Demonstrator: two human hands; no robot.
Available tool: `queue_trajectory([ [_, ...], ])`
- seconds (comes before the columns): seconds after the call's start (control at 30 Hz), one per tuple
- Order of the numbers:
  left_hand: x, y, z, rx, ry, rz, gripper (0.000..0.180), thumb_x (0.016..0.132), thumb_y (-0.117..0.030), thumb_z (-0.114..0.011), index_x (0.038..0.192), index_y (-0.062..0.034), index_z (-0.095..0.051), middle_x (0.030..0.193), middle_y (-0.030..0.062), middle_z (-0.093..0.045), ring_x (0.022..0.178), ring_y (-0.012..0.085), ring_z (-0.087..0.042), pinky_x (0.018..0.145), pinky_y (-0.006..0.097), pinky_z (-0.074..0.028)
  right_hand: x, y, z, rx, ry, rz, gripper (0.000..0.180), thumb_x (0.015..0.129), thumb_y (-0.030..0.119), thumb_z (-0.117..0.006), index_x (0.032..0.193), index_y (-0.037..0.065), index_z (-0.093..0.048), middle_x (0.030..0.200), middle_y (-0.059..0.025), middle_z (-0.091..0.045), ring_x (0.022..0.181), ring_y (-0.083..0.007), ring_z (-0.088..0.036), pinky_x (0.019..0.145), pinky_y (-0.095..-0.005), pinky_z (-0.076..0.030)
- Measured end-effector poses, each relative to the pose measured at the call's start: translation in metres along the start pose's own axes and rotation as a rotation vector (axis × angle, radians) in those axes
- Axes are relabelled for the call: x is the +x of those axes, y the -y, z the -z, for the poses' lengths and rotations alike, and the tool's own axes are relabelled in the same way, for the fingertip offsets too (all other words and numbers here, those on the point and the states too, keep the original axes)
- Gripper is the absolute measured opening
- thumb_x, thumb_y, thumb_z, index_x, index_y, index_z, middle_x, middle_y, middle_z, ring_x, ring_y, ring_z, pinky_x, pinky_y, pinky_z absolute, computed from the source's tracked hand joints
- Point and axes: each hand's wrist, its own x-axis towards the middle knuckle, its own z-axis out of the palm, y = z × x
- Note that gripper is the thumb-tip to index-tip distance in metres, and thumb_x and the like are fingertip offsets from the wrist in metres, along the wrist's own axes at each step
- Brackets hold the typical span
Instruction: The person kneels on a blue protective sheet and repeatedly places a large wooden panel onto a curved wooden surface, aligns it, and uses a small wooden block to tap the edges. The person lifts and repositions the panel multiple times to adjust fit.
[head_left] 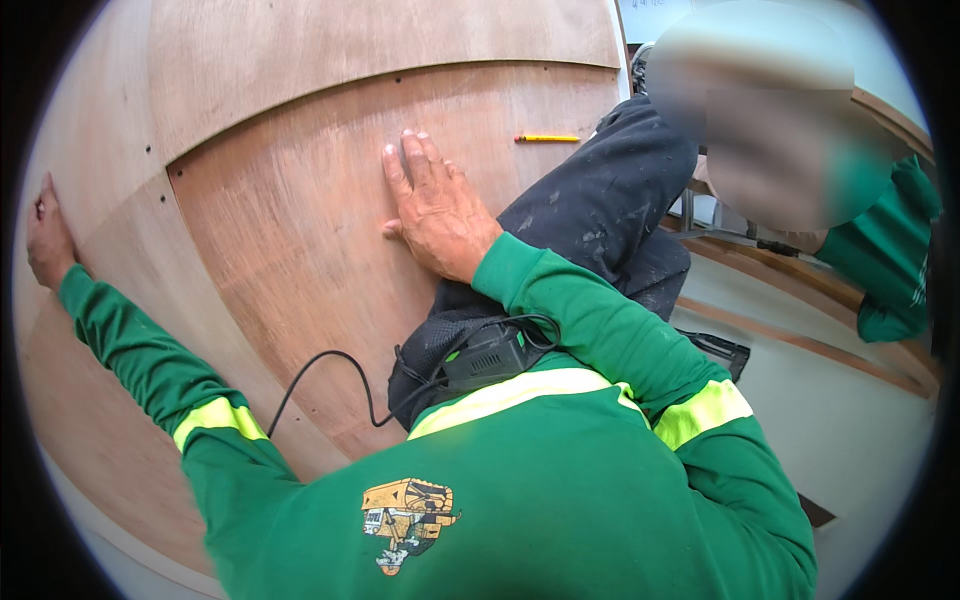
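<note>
My right hand (437, 205) lies flat, palm down and fingers stretched, on a large brown plywood panel (300, 230). Far to the left, my left hand (45, 240) presses against the same plywood near its edge, fingers extended upward. Neither hand holds anything. Both arms are in green sleeves with yellow reflective bands. A yellow pencil (547, 138) lies on the panel, a little beyond and to the right of my right hand.
A dark, paint-speckled trouser leg (600, 210) rests on the panel beside my right arm. A black device (490, 355) with a black cable (330, 365) sits at my waist. Another person in a green sleeve (895, 260) is at the right, by pale flooring (840, 420).
</note>
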Motion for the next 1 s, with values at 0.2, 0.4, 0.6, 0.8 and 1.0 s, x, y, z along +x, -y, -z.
queue_trajectory([
  [0.2, -0.028, -0.039, 0.009, -0.139, 0.000, 0.081, 0.075, 0.093, -0.083, -0.055, 0.120, -0.0165, -0.078, 0.117, 0.0116, -0.079, 0.115, 0.0342, -0.071, 0.100, 0.045, -0.053, -0.001, -0.013, -0.008, 0.068, 0.012, 0.000, 0.089, 0.102, 0.040, -0.069, 0.164, -0.006, -0.026, 0.166, -0.0340, -0.030, 0.157, -0.0499, -0.030, 0.124, -0.0560, -0.037],
  [0.4, -0.008, -0.004, 0.011, -0.218, -0.080, -0.133, 0.071, 0.099, -0.070, -0.061, 0.125, -0.0046, -0.073, 0.125, 0.0247, -0.074, 0.116, 0.0413, -0.069, 0.100, 0.049, -0.053, -0.104, -0.043, 0.079, 0.697, -0.158, 0.258, 0.074, 0.101, 0.034, -0.073, 0.157, -0.001, -0.040, 0.155, -0.0257, -0.045, 0.134, -0.0469, -0.057, 0.112, -0.0509, -0.051],
  [0.6, -0.087, -0.065, -0.020, -0.590, 0.017, -0.198, 0.080, 0.103, -0.068, -0.059, 0.134, 0.0047, -0.066, 0.114, 0.0230, -0.075, 0.115, 0.0347, -0.069, 0.106, 0.044, -0.050, -0.273, -0.154, 0.079, 0.869, -0.802, 0.157, 0.056, 0.100, 0.020, -0.075, 0.148, -0.002, -0.054, 0.138, -0.0221, -0.058, 0.128, -0.0366, -0.064, 0.108, -0.0439, -0.054],
  [0.8, -0.237, -0.168, -0.044, -0.111, 0.033, -0.130, 0.108, 0.091, -0.074, -0.069, 0.162, 0.0011, -0.037, 0.158, 0.0300, -0.046, 0.150, 0.0449, -0.040, 0.127, 0.052, -0.031, -0.421, -0.219, -0.018, 1.416, -1.057, -0.437, 0.053, 0.105, 0.016, -0.072, 0.151, -0.002, -0.053, 0.137, -0.0150, -0.061, 0.118, -0.0218, -0.070, 0.103, -0.0331, -0.054],
  [1.0, -0.261, -0.193, -0.027, -0.101, -0.140, 0.008, 0.106, 0.090, -0.066, -0.075, 0.165, -0.0047, -0.033, 0.164, 0.0261, -0.039, 0.153, 0.0419, -0.037, 0.128, 0.052, -0.029, -0.466, -0.223, -0.053, 1.458, -1.240, -0.563, 0.050, 0.109, 0.020, -0.067, 0.150, -0.004, -0.053, 0.134, -0.0145, -0.063, 0.114, -0.0188, -0.070, 0.105, -0.0322, -0.053],
])
